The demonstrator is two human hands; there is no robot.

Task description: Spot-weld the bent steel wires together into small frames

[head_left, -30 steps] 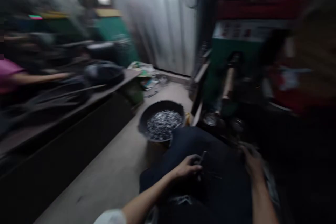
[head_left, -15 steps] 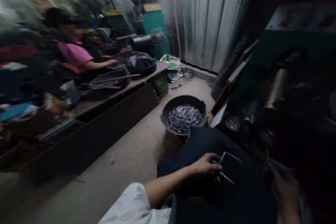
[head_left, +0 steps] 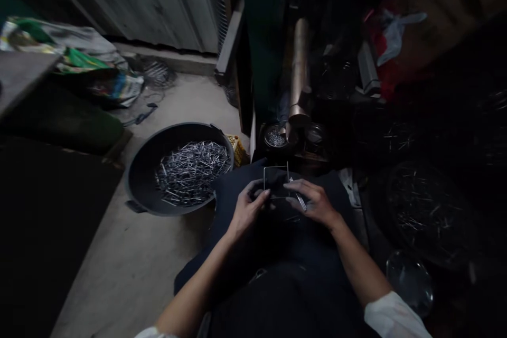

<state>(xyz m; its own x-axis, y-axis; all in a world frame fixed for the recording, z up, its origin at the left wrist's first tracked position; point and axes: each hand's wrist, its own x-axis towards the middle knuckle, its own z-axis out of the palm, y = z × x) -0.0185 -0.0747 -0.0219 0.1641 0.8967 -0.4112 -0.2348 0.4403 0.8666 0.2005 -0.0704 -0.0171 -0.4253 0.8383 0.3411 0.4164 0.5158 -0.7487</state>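
Observation:
A thin metal wire frame (head_left: 276, 167), roughly square, is held upright above the dark cloth on my lap (head_left: 293, 253). My left hand (head_left: 249, 206) pinches its left side between thumb and fingers. On the other side, my right hand (head_left: 315, 200) grips several short metal rods (head_left: 300, 198), its fingertips at the frame's right side. Left of my knees stands a wide black basin (head_left: 138, 169) holding a heap of metal pins (head_left: 194, 171).
A machine with a brass-coloured cylinder (head_left: 300, 68) stands ahead, a small dish of metal bits (head_left: 275, 137) below it. A dark tray of rods (head_left: 423, 211) and a clear round dish (head_left: 410, 282) lie right. Sacks (head_left: 79, 58) lie back left; a yellow crate (head_left: 236, 149) sits behind the basin.
The view has swung right and down, and the co-worker is out of sight. My right hand has come in beside my left, with rods in its fingers, at the wire frame.

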